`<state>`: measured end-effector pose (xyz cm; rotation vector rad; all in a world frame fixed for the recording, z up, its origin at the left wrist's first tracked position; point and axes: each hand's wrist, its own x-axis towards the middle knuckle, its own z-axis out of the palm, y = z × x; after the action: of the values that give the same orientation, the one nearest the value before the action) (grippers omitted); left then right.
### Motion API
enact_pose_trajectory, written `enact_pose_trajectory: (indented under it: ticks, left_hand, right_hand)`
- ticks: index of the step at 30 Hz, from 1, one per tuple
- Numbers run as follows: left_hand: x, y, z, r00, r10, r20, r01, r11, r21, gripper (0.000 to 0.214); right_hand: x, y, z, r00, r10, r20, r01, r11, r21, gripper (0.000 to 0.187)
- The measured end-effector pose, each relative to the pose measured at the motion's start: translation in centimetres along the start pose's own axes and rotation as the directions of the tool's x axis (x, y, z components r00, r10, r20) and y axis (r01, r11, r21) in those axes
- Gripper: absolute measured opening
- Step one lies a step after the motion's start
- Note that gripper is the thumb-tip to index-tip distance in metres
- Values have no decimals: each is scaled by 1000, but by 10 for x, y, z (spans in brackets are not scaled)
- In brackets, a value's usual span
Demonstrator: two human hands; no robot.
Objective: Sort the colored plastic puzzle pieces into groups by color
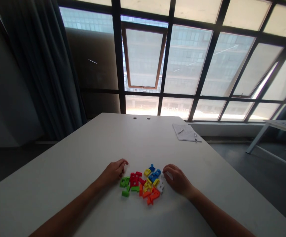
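Note:
A loose pile of small coloured plastic building pieces lies on the white table (pixel 93 144) between my hands. Green pieces (pixel 125 181) are at the pile's left, red pieces (pixel 134 180) beside them. Blue pieces (pixel 154 176) sit at the far right, near yellow pieces (pixel 148 185); orange pieces (pixel 153 196) are closest to me. White pieces (pixel 160 187) lie at the right edge. My left hand (pixel 115 170) rests left of the pile, fingers loosely bent and holding nothing. On the other side, my right hand (pixel 177 177) lies beside the white and blue pieces, relaxed, with nothing visible in it.
Paper sheets (pixel 186 132) with pens on them lie at the table's far right edge. Two dark round holes (pixel 134 118) are near the far edge. Beyond stand large windows and a dark curtain (pixel 46 65); another table (pixel 283 126) is at right.

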<state>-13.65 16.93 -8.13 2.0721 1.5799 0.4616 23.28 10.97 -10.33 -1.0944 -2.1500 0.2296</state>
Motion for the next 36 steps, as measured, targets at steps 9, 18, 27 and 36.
enact_pose_trajectory:
  ticks: [9, 18, 27, 36]
  left_hand:
    - [-11, -14, -20, 984, 63, -165, -6, 946, 323, 30]
    - [-14, -14, -16, 982, 99, -164, -45, 951, 306, 26]
    - [-16, -10, -19, 986, 78, -147, -31, 953, 300, 28]
    - [-13, -13, -17, 990, 50, -135, -11, 960, 279, 28]
  right_hand:
    - [-1, 6, 0, 981, 104, -162, -120, 988, -92, 23]
    - [-2, -3, -1, 985, 14, -171, -49, 978, -204, 20]
    - [-2, -2, -1, 998, 53, 27, -42, 949, -313, 31]
    - [10, 43, -9, 984, 170, -43, -173, 905, -387, 37]
